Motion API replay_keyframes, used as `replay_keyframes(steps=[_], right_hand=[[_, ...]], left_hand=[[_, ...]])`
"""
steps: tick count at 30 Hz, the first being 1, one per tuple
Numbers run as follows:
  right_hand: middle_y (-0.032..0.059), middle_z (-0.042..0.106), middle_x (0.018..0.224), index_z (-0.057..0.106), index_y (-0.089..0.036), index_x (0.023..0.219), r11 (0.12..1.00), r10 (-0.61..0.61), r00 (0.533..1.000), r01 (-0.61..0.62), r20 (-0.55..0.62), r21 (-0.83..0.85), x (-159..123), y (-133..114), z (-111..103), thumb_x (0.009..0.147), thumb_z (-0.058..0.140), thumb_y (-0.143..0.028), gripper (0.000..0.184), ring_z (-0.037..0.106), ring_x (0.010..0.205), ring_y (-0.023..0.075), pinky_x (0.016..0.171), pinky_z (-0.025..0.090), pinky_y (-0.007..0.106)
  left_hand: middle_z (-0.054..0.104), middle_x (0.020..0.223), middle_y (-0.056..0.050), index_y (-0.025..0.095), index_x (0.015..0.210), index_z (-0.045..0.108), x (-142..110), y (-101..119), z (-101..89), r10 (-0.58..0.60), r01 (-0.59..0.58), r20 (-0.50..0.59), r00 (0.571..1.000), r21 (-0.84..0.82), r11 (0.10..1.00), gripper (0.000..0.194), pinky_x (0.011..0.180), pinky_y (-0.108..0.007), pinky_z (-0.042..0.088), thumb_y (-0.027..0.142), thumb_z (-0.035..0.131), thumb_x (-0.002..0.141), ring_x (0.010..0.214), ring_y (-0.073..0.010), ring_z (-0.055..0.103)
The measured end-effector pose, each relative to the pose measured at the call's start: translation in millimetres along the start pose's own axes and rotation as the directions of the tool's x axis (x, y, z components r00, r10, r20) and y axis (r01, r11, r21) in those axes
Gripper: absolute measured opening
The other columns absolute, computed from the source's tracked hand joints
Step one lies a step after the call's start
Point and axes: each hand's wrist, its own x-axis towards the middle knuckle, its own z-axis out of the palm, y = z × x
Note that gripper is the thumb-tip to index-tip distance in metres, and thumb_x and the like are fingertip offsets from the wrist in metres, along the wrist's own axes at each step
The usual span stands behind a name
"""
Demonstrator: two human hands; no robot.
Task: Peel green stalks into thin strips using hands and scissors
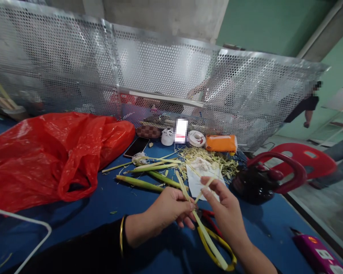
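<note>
My left hand (167,213) is closed, pinching a long pale green leaf strip (201,228) that runs from the table down toward me. My right hand (224,211) is closed too, its fingertips pinching a thin strip (205,187) split off the same leaf. Under both hands lie scissors with yellow and red handles (214,239) on the blue table (108,224). Green stalks (148,175) and a heap of leaf trimmings (208,158) lie just beyond my hands, with a white sheet (194,182) partly beneath them.
A big red plastic bag (51,156) fills the left. A perforated metal screen (165,68) walls the back, with a phone (136,147), tape rolls (196,138) and an orange packet (221,143) before it. A dark bag with red handle (263,182) sits right; a purple device (320,255) lies near right.
</note>
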Motion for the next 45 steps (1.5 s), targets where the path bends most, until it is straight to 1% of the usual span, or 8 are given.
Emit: replay_keyframes(steps=[3, 7, 10, 20, 29, 32, 37, 45], right_hand=[[0.0122, 0.062, 0.119, 0.060, -0.021, 0.119, 0.945, -0.278, 0.952, 0.246, -0.128, -0.216, 0, 0, -4, 0.084, 0.061, -0.033, 0.037, 0.056, 0.112, 0.0285, 0.094, 0.043, 0.044], [0.0041, 0.071, 0.099, 0.069, -0.028, 0.096, 0.793, -0.484, 0.867, 0.492, 0.118, -0.360, -3, -3, -1, 0.083, 0.064, -0.025, 0.015, 0.059, 0.108, 0.0277, 0.101, 0.033, 0.048], [0.0008, 0.073, 0.086, 0.068, -0.027, 0.083, 0.838, -0.408, 0.880, 0.466, 0.242, -0.282, -7, -5, 6, 0.084, 0.065, -0.026, 0.004, 0.064, 0.097, 0.0242, 0.103, 0.030, 0.048], [0.0010, 0.069, 0.076, 0.061, -0.023, 0.070, 0.923, -0.346, 0.928, 0.363, 0.136, -0.127, -11, -6, 12, 0.085, 0.058, -0.021, 0.015, 0.065, 0.080, 0.0208, 0.098, 0.034, 0.045], [0.0085, 0.069, 0.095, 0.069, -0.022, 0.091, 0.936, -0.324, 0.944, 0.310, -0.064, -0.167, 0, -5, -16, 0.089, 0.054, -0.028, 0.016, 0.061, 0.096, 0.0255, 0.088, 0.045, 0.038], [0.0042, 0.067, 0.076, 0.066, -0.021, 0.078, 0.984, -0.118, 0.977, 0.139, 0.175, -0.114, 3, -13, -23, 0.090, 0.050, -0.036, 0.026, 0.062, 0.076, 0.0213, 0.070, 0.047, 0.030], [-0.0013, 0.059, 0.058, 0.061, -0.019, 0.062, 0.990, 0.109, 0.885, -0.055, 0.453, -0.132, 1, -19, -13, 0.086, 0.054, -0.038, 0.031, 0.054, 0.058, 0.0149, 0.053, 0.041, 0.023], [0.0000, 0.060, 0.060, 0.058, -0.021, 0.064, 0.924, -0.148, 0.895, 0.277, 0.421, -0.263, -4, -16, -11, 0.091, 0.049, -0.031, 0.030, 0.057, 0.059, 0.0159, 0.058, 0.043, 0.026]], left_hand=[[0.066, 0.061, -0.003, 0.012, 0.073, 0.065, 1, 1, 3.3, 0.010, -0.008, -0.031, 0.999, 0.053, 0.999, 0.019, 0.042, -0.019, 0.037, 0.030, 0.061, 0.071, 0.048, -0.0121, 0.061], [0.062, 0.055, -0.002, 0.014, 0.060, 0.061, 1, -2, 6.0, 0.035, -0.029, -0.032, 0.999, 0.158, 0.987, 0.019, 0.041, -0.019, 0.035, 0.031, 0.058, 0.069, 0.044, -0.0120, 0.058], [0.059, 0.050, -0.001, 0.016, 0.052, 0.057, 1, -7, 7.9, 0.032, -0.028, -0.016, 0.999, 0.211, 0.977, 0.017, 0.041, -0.020, 0.035, 0.024, 0.054, 0.066, 0.042, -0.0118, 0.056], [0.062, 0.054, -0.001, 0.015, 0.055, 0.059, -3, -6, 3.5, 0.024, -0.045, 0.129, 0.991, 0.160, 0.986, 0.015, 0.043, -0.019, 0.039, 0.025, 0.055, 0.065, 0.045, -0.0109, 0.059], [0.070, 0.073, -0.008, 0.010, 0.086, 0.067, 3, 5, -7.3, -0.023, 0.005, -0.075, 0.997, -0.229, 0.973, 0.038, 0.049, -0.018, 0.041, 0.044, 0.068, 0.070, 0.057, -0.0128, 0.065], [0.070, 0.075, -0.007, 0.011, 0.091, 0.067, 2, 11, -11.9, 0.014, -0.055, -0.145, 0.989, -0.281, 0.958, 0.040, 0.049, -0.018, 0.041, 0.047, 0.065, 0.075, 0.058, -0.0134, 0.066], [0.068, 0.066, -0.004, 0.010, 0.085, 0.068, 4, 8, -10.1, 0.071, -0.121, -0.228, 0.971, -0.213, 0.969, 0.023, 0.049, -0.019, 0.041, 0.025, 0.072, 0.069, 0.056, -0.0132, 0.065], [0.067, 0.060, -0.003, 0.011, 0.077, 0.067, 5, 7, -4.4, 0.110, -0.187, -0.340, 0.934, -0.205, 0.961, 0.009, 0.050, -0.022, 0.043, 0.017, 0.065, 0.071, 0.054, -0.0141, 0.064]])
